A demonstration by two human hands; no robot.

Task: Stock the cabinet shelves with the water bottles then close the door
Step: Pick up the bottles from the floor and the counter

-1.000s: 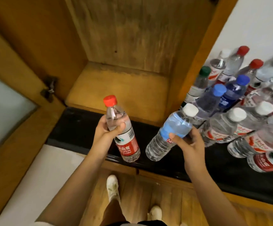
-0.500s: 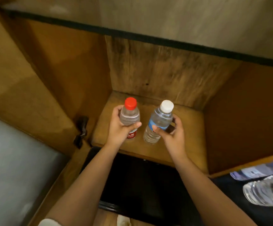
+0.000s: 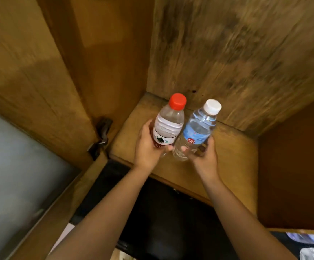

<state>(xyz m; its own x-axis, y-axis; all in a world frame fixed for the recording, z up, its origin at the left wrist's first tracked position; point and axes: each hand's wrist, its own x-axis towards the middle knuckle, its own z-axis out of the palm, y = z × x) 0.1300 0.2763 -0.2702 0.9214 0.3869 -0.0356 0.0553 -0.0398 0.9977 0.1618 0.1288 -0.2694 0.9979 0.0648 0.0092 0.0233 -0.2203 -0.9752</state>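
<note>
Above the wooden cabinet shelf (image 3: 233, 158), the left hand (image 3: 147, 147) grips a clear red-capped bottle (image 3: 168, 124) with a white label; just right, the right hand (image 3: 205, 156) grips a white-capped, blue-labelled bottle (image 3: 197, 130).

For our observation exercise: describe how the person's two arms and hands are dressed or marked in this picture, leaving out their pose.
Both forearms are bare to the bottom edge of the picture. The left hand and right hand wear no gloves; no rings, watch or bracelet show on the visible sides.
</note>
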